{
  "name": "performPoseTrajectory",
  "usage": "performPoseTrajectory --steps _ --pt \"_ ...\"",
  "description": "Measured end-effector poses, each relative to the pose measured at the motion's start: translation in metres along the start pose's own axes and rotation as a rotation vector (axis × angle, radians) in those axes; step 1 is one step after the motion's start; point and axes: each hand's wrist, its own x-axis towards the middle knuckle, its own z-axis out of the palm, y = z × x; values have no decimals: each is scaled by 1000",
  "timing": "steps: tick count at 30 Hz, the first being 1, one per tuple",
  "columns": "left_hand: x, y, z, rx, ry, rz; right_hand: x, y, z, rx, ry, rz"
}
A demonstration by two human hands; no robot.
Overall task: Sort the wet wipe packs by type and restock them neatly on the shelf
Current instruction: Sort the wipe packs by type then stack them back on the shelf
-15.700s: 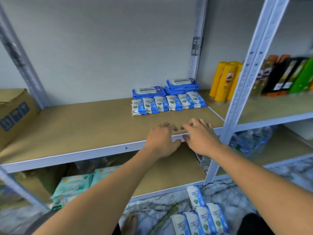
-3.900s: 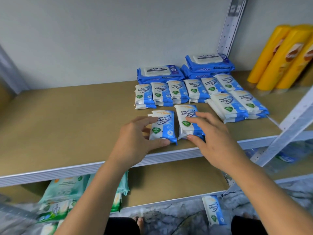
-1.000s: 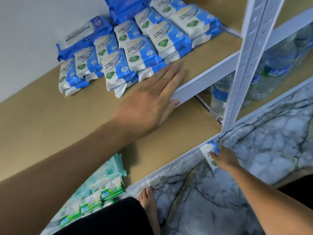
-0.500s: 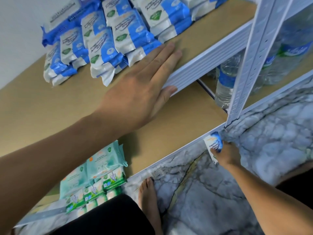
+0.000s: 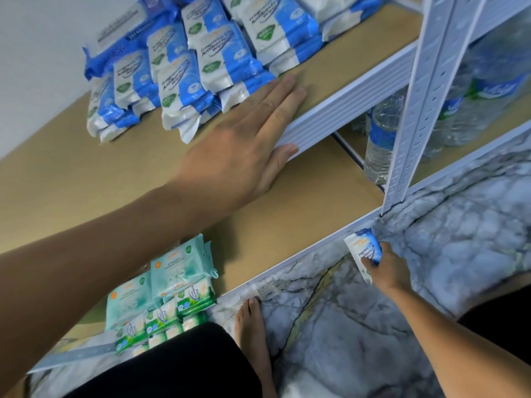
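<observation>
Several small blue-and-white wipe packs (image 5: 198, 73) lie in rows on the upper shelf board (image 5: 71, 179), with larger dark-blue packs (image 5: 126, 35) behind them by the wall. My left hand (image 5: 247, 139) rests flat on that board's front edge, fingers straight, just in front of the packs. Down at floor level my right hand (image 5: 388, 268) grips one more small blue-and-white pack (image 5: 363, 249), lifted beside the foot of the white shelf post (image 5: 413, 116).
Green and teal wipe packs (image 5: 172, 285) are stacked on the lower shelf at the left. Water bottles (image 5: 382, 133) stand on the lower shelf behind the post. The floor is grey marble (image 5: 330, 326); my bare foot (image 5: 253, 334) and dark-clothed knees are close to the shelf.
My right hand has lifted the small pack a little off the floor near the post. My left hand stays flat on the shelf edge; the view has shifted slightly.
</observation>
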Motion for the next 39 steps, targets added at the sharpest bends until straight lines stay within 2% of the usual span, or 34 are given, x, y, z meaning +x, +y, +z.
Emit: performPoseTrajectory --steps 6,13,16,20,25,28,35,39 --pt "0 1 -1 20 13 19 -33 -13 -27 159 -77 13" --pt "-2 2 -4 53 -48 1 -97 -65 -87 262 -74 -104" --pt "-2 5 -7 25 -88 -33 -128 -93 -112 225 -30 -197" --pt "-8 11 -16 -77 -121 -121 -171 -129 -150 265 14 -304" --pt "-61 6 -32 -211 34 -216 -222 -174 -193 355 31 -387" --pt "-112 -22 -42 -201 50 -315 -244 -208 -211 339 25 -453" --pt "-205 -88 -56 -125 85 -612 -266 -297 -216 174 37 -604" --pt "-219 -99 -50 -160 52 -664 -264 -347 -201 148 -29 -634"
